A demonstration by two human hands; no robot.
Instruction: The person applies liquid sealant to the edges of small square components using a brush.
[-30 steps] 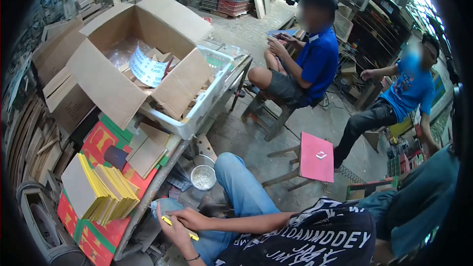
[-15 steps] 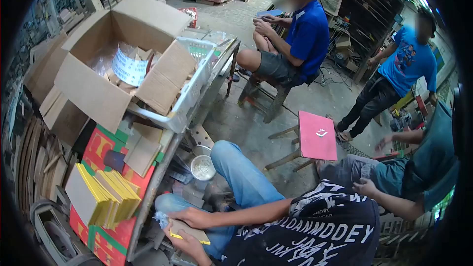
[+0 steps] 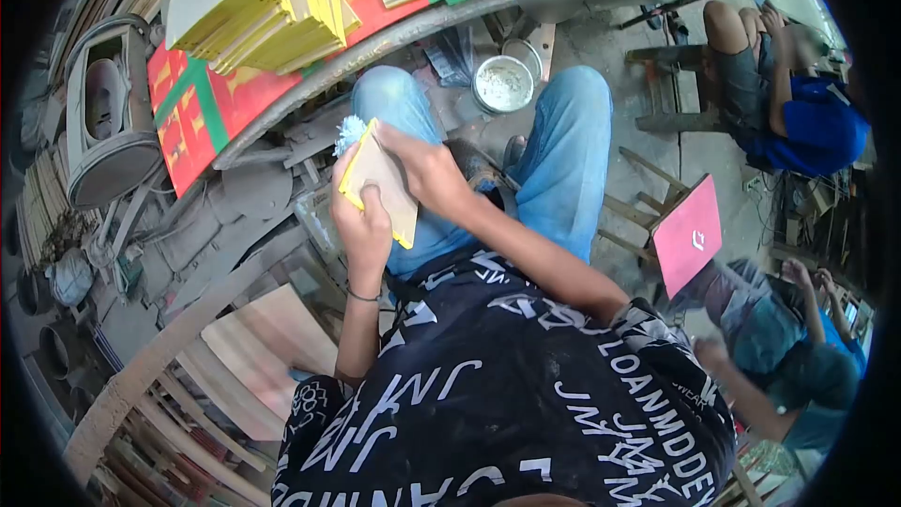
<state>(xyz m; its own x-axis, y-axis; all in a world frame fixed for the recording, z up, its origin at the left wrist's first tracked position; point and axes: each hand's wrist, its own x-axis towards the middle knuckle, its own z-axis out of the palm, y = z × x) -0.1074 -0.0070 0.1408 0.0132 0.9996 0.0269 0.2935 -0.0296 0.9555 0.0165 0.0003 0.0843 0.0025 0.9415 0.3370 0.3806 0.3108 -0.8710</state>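
Note:
A thin grey-beige board [image 3: 389, 183] with yellow edges is tilted above my lap. My left hand [image 3: 361, 221] grips its near left side, thumb lying on the flat face. My right hand [image 3: 424, 164] is closed around the far right side, and its fingertips are hidden. A tuft of blue-and-white cloth [image 3: 350, 134] sticks out past the board's far left edge, near the fingers; which hand presses on it cannot be seen. Similar yellow-edged boards [image 3: 272, 14] stand stacked on a red and green table surface [image 3: 174, 145] at the upper left.
A white bucket [image 3: 503, 84] stands on the floor beyond my knees. To the right is a stool with a pink top [image 3: 688, 235]. A person in blue [image 3: 826, 127] sits at the upper right; another in teal [image 3: 798, 366] is at the lower right. Curved wooden chair parts [image 3: 141, 366] lie left.
The view has swung down towards my lap and to the left. The board is now tilted up, with my right hand further over its far side. The cardboard box has left the view.

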